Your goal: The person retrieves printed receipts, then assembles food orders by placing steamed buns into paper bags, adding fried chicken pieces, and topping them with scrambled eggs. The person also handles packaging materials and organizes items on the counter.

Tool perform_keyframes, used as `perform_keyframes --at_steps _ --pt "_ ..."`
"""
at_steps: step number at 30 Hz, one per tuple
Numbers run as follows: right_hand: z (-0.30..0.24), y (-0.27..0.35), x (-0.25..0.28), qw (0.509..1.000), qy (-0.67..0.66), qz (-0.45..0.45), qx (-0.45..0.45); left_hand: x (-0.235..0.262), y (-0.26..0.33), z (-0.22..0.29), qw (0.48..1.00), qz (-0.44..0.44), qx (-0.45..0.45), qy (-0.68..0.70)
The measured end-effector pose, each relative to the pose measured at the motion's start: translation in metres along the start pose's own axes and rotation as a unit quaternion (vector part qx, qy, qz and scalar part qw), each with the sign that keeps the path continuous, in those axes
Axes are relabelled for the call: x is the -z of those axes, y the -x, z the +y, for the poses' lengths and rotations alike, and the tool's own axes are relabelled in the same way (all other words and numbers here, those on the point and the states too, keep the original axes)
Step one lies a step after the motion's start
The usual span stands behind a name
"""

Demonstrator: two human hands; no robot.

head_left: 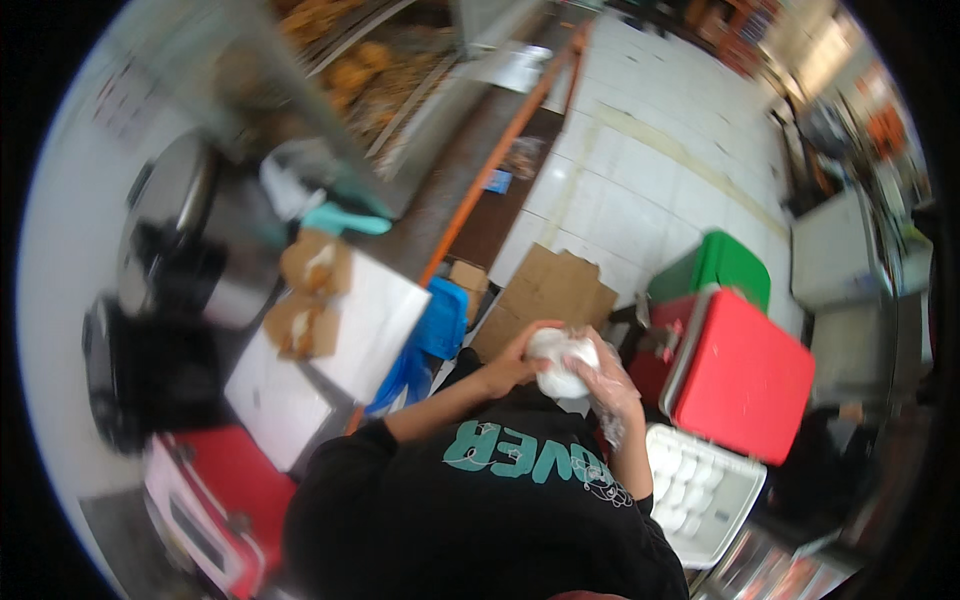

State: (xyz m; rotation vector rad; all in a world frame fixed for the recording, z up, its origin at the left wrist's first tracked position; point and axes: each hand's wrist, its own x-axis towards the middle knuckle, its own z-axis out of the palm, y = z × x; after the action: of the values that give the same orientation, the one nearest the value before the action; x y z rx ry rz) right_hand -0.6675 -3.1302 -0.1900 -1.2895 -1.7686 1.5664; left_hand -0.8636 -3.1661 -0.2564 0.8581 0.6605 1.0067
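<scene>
In front of my black shirt, both hands close around a white rounded lump (556, 372); blur hides what it is made of. My left hand (515, 365) is bare and grips its left side. A clear plastic glove covers my right hand (612, 388), which presses the lump from the right. Beside my right forearm, a white crate (742, 492) holds several similar white lumps (684, 488) in rows. On the counter to my left, two pieces of brown paper (290, 312) with fried food on them rest on white sheets (375, 325).
A red-lidded cooler (745, 378) and a green box (722, 262) stand at my right. Flat cardboard (545, 298) lies on the tiled floor ahead. Leftward are a steel pot-like cooker (165, 235), a teal-handled utensil (345, 220), a red box (235, 480) and a glass food case (385, 85).
</scene>
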Motion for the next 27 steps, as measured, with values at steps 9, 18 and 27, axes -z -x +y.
perform_keyframes --at_steps 9,18,27 --pt "-0.163 -0.112 -0.23 0.873 0.29 -0.243 0.307 0.081 0.231 0.03 0.918 0.354 -0.145 0.106" --pt "-0.164 -0.223 -0.395 0.791 0.508 -0.211 0.269 0.042 0.277 0.005 0.728 0.572 -0.344 0.156" --pt "-0.172 -0.2 -0.292 0.816 0.423 -0.238 0.314 0.066 0.298 0.107 0.691 0.533 -0.486 0.056"
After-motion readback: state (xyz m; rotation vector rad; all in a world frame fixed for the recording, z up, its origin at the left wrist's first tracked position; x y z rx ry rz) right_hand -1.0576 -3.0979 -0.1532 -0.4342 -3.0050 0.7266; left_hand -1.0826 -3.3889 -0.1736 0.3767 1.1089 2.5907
